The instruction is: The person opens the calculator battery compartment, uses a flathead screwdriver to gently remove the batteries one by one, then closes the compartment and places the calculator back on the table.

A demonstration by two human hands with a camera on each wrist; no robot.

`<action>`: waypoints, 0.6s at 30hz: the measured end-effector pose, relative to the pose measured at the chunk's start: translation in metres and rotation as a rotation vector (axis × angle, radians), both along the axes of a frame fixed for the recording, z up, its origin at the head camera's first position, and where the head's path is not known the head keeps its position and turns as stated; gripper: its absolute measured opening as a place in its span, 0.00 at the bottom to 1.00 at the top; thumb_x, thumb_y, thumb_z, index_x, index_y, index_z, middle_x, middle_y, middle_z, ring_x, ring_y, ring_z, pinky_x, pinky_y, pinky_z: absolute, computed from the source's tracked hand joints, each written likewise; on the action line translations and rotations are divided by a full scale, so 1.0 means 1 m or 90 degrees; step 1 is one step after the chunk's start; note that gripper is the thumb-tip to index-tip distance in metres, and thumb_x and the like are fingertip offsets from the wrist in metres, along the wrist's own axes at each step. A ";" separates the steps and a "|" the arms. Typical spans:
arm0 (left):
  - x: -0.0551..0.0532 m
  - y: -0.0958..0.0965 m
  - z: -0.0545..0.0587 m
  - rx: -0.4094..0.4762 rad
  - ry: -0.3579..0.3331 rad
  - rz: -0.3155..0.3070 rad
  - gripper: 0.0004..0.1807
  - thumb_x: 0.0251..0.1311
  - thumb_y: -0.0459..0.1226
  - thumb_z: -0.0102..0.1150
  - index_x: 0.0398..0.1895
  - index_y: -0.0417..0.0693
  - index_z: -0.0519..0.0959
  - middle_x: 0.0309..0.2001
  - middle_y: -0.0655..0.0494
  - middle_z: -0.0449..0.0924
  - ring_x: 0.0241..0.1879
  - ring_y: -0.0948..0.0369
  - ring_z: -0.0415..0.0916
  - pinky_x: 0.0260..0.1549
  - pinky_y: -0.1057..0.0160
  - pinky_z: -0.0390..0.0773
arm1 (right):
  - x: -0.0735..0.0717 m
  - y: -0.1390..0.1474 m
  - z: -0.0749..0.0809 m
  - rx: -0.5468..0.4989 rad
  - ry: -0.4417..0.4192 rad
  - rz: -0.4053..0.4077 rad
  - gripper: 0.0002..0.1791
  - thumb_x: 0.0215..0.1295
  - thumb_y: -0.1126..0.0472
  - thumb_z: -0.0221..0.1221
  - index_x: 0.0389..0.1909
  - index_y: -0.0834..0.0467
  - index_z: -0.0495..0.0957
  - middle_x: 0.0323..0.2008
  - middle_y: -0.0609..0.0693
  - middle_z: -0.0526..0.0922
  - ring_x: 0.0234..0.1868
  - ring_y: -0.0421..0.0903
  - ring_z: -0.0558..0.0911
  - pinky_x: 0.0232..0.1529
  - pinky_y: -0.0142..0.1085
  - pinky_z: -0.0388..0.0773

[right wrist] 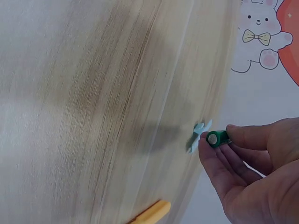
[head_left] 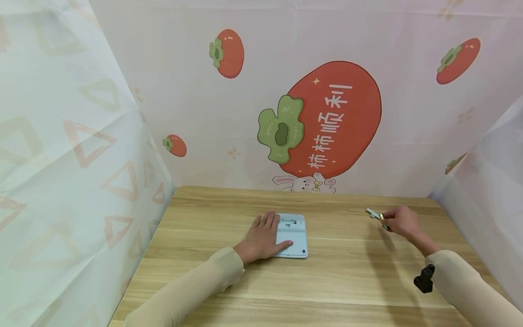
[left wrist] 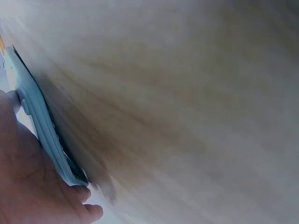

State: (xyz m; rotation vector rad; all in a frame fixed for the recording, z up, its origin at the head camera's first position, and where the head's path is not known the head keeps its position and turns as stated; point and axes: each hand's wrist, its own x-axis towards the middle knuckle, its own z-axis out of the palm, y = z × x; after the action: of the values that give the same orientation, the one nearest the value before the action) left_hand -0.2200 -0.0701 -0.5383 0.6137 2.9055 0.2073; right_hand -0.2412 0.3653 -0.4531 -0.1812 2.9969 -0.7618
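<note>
A light blue calculator [head_left: 297,238] lies back side up on the wooden table, its battery slot uncovered. My left hand [head_left: 263,238] rests on its left part, fingers stretched forward and thumb laid across the back. In the left wrist view, the calculator [left wrist: 42,121] shows edge-on beside the palm. Further right, my right hand [head_left: 402,221] pinches a small green battery [right wrist: 218,137] between thumb and fingertips, above the tabletop. Just beyond the battery sits a small light blue plastic piece [head_left: 372,212], shaped like a battery cover.
An orange rounded handle-like object [right wrist: 153,213] shows at the bottom of the right wrist view; its rest is cut off. A printed white cloth [head_left: 196,104] hangs behind the table [head_left: 294,295], with more cloth at both sides.
</note>
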 end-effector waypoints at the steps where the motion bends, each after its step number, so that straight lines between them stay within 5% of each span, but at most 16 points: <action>1: 0.000 0.000 0.000 0.003 0.000 0.000 0.58 0.69 0.75 0.40 0.86 0.41 0.48 0.86 0.42 0.47 0.85 0.49 0.44 0.81 0.42 0.46 | 0.000 0.002 -0.001 0.022 0.015 0.005 0.13 0.67 0.66 0.65 0.43 0.74 0.86 0.24 0.54 0.89 0.23 0.41 0.83 0.35 0.44 0.77; 13: 0.006 0.001 0.011 -0.030 0.012 -0.002 0.57 0.70 0.74 0.39 0.85 0.42 0.50 0.85 0.43 0.49 0.85 0.50 0.46 0.81 0.44 0.49 | -0.001 0.022 -0.009 0.090 0.066 -0.005 0.08 0.58 0.67 0.68 0.32 0.72 0.88 0.26 0.61 0.89 0.23 0.45 0.78 0.28 0.47 0.77; 18: 0.004 0.000 0.007 -0.018 0.011 -0.001 0.57 0.70 0.75 0.39 0.85 0.41 0.49 0.85 0.43 0.47 0.85 0.49 0.45 0.81 0.44 0.47 | -0.002 0.029 -0.013 0.102 0.067 -0.022 0.07 0.55 0.68 0.66 0.29 0.71 0.87 0.25 0.60 0.87 0.23 0.46 0.77 0.26 0.48 0.77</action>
State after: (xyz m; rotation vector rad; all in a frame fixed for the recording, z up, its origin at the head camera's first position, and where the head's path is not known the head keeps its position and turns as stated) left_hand -0.2163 -0.0699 -0.5311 0.6163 2.9196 0.1602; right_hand -0.2436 0.3947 -0.4662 -0.1683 3.1507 -0.5261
